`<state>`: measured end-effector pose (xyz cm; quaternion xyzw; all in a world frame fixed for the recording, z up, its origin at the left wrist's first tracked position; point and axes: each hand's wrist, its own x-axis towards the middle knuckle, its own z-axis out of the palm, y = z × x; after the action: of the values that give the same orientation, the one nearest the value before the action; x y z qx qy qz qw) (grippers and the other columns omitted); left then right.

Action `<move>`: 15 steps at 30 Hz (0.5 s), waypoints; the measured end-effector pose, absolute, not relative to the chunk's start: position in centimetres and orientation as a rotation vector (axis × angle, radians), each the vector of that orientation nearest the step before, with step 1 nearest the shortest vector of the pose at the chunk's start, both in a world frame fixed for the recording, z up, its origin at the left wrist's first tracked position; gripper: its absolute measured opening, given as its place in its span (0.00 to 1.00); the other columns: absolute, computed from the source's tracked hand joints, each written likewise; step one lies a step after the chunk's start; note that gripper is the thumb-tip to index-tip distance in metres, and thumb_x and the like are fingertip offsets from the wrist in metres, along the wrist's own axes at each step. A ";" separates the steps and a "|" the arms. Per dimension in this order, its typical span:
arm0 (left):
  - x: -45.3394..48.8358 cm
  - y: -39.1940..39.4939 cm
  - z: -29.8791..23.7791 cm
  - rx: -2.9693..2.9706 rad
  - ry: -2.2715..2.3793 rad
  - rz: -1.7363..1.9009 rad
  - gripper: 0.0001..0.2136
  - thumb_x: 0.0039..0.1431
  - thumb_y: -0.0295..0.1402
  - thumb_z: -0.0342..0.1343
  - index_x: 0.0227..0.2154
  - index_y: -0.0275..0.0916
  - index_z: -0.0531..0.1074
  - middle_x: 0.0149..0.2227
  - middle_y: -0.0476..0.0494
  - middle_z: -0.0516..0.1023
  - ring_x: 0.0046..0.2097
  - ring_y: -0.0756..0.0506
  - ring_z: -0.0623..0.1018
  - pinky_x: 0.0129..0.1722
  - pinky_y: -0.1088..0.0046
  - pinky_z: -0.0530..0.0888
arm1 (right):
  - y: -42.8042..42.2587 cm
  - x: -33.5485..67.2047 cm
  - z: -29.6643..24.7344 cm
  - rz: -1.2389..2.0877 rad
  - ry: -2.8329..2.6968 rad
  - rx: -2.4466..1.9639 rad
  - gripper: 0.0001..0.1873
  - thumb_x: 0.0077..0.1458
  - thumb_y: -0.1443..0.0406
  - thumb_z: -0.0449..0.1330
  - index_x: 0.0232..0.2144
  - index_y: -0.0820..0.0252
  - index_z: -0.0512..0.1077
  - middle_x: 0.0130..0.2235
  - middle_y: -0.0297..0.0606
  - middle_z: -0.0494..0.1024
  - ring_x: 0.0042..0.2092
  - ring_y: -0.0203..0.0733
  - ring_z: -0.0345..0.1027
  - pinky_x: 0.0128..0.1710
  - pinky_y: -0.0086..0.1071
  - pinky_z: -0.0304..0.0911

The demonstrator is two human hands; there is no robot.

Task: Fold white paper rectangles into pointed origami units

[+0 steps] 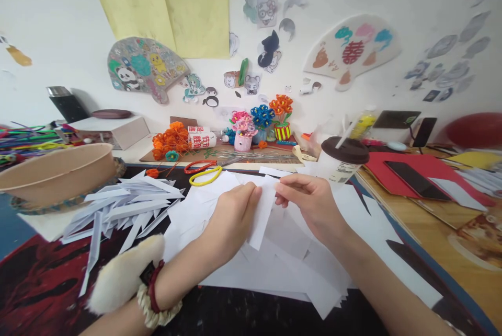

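Between my hands a small white paper piece [262,221] is held up over the desk. My left hand [235,216] is closed, its thumb and fingers gripping the paper's left side. On the paper's upper right edge my right hand [308,197] pinches with thumb and forefinger. Many loose white paper sheets [251,270] lie spread beneath both hands. To the left is a pile of folded paper strips [133,200]. Scissors [206,174] with a red and a yellow handle loop lie just beyond the papers.
A round tan basket [58,171] stands at the left. A lidded drink cup [343,161] with a straw rises behind my right hand. Orange pipe-cleaner flowers [170,140] and small flower pots [243,141] line the back. A phone [418,180] rests on red folders at the right.
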<state>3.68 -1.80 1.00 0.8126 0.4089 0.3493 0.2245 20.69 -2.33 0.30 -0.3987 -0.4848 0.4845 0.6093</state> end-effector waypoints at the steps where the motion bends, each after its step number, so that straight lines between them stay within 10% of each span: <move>1: 3.7 -1.8 1.0 2.231 1.117 0.949 0.16 0.68 0.34 0.38 0.23 0.39 0.54 0.22 0.54 0.59 0.25 0.51 0.60 0.28 0.73 0.58 | -2.3 20.7 0.3 1.113 -1.113 -0.921 0.05 0.43 0.65 0.69 0.23 0.61 0.78 0.21 0.35 0.76 0.24 0.35 0.70 0.24 0.28 0.66; 15: 3.5 -1.8 1.0 2.157 1.111 0.794 0.18 0.68 0.39 0.38 0.22 0.39 0.54 0.21 0.54 0.59 0.24 0.51 0.60 0.27 0.73 0.58 | -2.1 21.4 0.4 1.071 -1.050 -0.918 0.04 0.46 0.66 0.69 0.25 0.60 0.78 0.22 0.35 0.76 0.26 0.34 0.69 0.26 0.27 0.66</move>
<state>3.53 -1.79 1.01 0.8085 0.4166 0.2977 0.2902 21.41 -2.09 0.40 -0.4023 -0.4599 0.4691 0.6376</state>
